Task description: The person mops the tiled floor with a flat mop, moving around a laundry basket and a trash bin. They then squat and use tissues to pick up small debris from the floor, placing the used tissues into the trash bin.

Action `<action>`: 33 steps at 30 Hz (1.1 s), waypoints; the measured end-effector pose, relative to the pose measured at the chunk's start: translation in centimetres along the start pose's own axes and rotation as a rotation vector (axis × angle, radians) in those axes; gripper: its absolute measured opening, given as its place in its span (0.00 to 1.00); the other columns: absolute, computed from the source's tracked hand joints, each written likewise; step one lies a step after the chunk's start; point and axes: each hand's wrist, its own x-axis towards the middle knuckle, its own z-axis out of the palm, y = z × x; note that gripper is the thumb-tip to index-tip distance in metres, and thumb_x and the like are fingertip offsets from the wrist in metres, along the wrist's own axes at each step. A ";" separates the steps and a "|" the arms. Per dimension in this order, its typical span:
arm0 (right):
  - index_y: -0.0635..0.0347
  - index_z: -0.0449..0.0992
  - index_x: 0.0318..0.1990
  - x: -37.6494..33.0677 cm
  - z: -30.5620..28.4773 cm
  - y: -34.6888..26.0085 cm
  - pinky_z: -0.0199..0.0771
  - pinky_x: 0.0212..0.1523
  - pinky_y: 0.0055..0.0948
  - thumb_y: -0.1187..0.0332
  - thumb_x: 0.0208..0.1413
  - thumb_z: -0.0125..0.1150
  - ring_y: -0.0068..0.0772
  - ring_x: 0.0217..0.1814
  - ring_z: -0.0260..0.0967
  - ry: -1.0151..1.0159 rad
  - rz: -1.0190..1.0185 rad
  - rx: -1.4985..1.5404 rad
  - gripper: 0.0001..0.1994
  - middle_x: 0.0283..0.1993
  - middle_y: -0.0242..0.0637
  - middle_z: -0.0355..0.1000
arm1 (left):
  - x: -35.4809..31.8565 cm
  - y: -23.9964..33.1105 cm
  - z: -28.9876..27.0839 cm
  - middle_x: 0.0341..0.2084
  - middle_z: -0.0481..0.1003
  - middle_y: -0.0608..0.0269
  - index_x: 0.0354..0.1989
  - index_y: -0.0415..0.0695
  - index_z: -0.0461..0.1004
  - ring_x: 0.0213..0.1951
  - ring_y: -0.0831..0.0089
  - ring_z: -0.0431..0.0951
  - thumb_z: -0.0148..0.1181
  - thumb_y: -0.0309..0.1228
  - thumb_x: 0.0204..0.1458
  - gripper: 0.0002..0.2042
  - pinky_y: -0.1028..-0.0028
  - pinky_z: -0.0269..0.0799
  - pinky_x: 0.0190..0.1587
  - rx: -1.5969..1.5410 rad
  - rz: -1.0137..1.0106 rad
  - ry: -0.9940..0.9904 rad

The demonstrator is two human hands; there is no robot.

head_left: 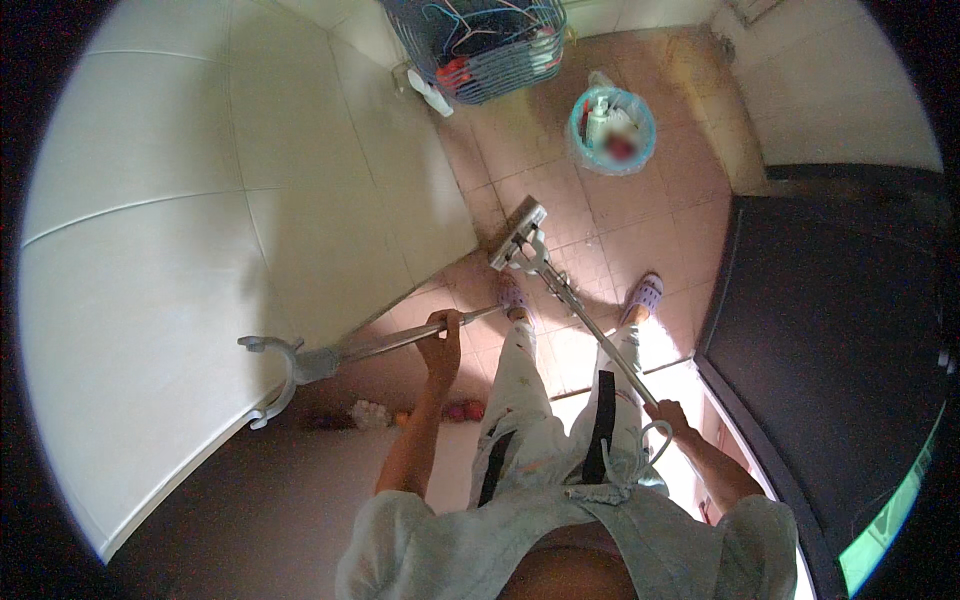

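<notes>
My left hand is closed around a metal clothes pole with a grey U-shaped fork at its left end. The pole slants across the white wall side, its other end reaching toward my left foot. In my right hand, low at the right, is the upper handle of a sponge mop. Its shaft runs up and left to a wide flat mop head, near the tiled wall's corner and just beyond my left foot. The fingers of both hands are wrapped and partly hidden.
A blue-lined bin with a pump bottle stands on the reddish tiled floor. Beyond it, a dark slatted basket holds hangers. White tiles line the left; a black door stands right. I wear purple clogs.
</notes>
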 end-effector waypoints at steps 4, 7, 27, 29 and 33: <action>0.72 0.71 0.19 0.2 -8.6 -4.3 0.69 0.10 0.32 0.51 0.55 0.42 0.38 0.10 0.67 -0.091 0.413 0.492 0.28 0.11 0.46 0.65 | 0.5 1.2 -0.7 0.25 0.74 0.60 0.28 0.34 0.71 0.30 0.75 0.72 0.53 0.27 0.52 0.07 0.76 0.68 0.35 0.073 0.054 0.002; 0.72 0.72 0.21 6.6 -8.8 -3.9 0.68 0.17 0.39 0.51 0.57 0.37 0.44 0.15 0.68 0.096 0.202 0.269 0.29 0.13 0.48 0.66 | 1.2 0.4 -1.4 0.26 0.74 0.60 0.28 0.34 0.71 0.30 0.75 0.72 0.53 0.27 0.52 0.07 0.76 0.69 0.36 -0.030 0.075 0.023; 0.63 0.70 0.37 2.9 -0.1 1.9 0.69 0.15 0.38 0.58 0.58 0.37 0.41 0.20 0.70 -0.201 0.455 0.238 0.18 0.26 0.46 0.70 | 0.4 -1.2 -0.4 0.26 0.74 0.63 0.30 0.36 0.71 0.30 0.77 0.72 0.54 0.28 0.52 0.06 0.76 0.68 0.35 0.051 -0.045 0.013; 0.69 0.71 0.28 0.6 -3.2 0.7 0.67 0.08 0.32 0.52 0.56 0.40 0.37 0.11 0.66 0.004 0.293 0.311 0.24 0.18 0.45 0.67 | 1.1 0.1 0.0 0.25 0.73 0.63 0.29 0.36 0.71 0.30 0.77 0.72 0.54 0.28 0.51 0.07 0.77 0.68 0.35 -0.027 -0.020 0.000; 0.70 0.68 0.18 3.3 -8.3 -2.9 0.66 0.08 0.32 0.49 0.54 0.43 0.35 0.07 0.63 0.040 0.436 0.510 0.28 0.10 0.43 0.63 | 0.7 -0.2 0.3 0.26 0.74 0.62 0.29 0.36 0.72 0.31 0.77 0.72 0.53 0.27 0.51 0.06 0.77 0.68 0.37 -0.102 -0.029 -0.006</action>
